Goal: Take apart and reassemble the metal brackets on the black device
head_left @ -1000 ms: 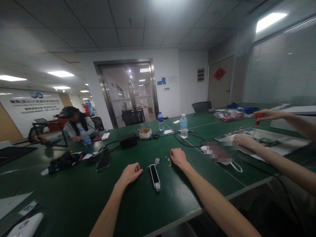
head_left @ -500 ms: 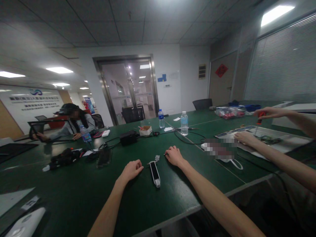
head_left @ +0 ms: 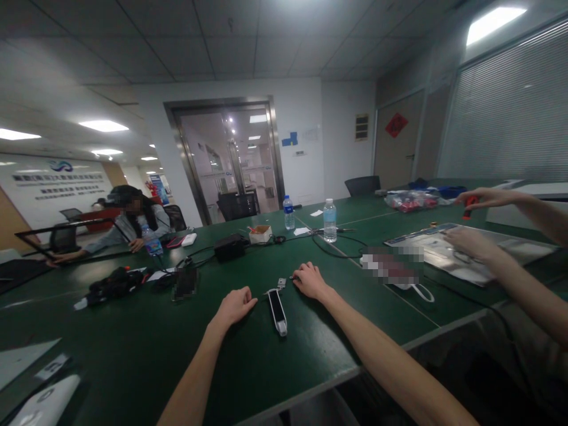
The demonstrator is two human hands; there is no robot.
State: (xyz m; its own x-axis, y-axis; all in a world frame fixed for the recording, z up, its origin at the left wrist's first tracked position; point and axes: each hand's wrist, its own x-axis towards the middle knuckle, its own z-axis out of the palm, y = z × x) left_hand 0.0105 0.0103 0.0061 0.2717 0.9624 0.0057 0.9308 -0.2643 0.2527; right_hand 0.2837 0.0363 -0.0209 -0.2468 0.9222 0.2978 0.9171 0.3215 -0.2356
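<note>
Green worktop (head_left: 133, 355), one, its contents listed from the left as seen from here. Seated co-worker (head_left: 153, 222), one, with a black frame (head_left: 66, 226). Left hand (head_left: 237, 305), resting on the surface, fingers curled in; whether anything is inside, I cannot tell. White-edged device (head_left: 277, 313), one, slender, dark-faced, lying between the two hands and touched by neither. Metal piece (head_left: 282, 283), one, loose, just beyond the device's far end. Right hand (head_left: 310, 281), palm down, fingers bent, the tips at a small part (head_left: 291, 277); pinched or merely touched, I cannot tell. Second co-worker's hand (head_left: 470, 242), over a pale panel (head_left: 523, 251), the other with a red-handled tool (head_left: 469, 207). Condition, as judged: device and pieces laid out, that much done; metal piece and small part, both separate from the device, so any fitting is left undone. Changes against one second ago: frame swung lower and flatter; left hand and device much as they were; right hand shifted over the scatter of small bits then visible beside it; second co-worker's hand lifted across the panel.
</note>
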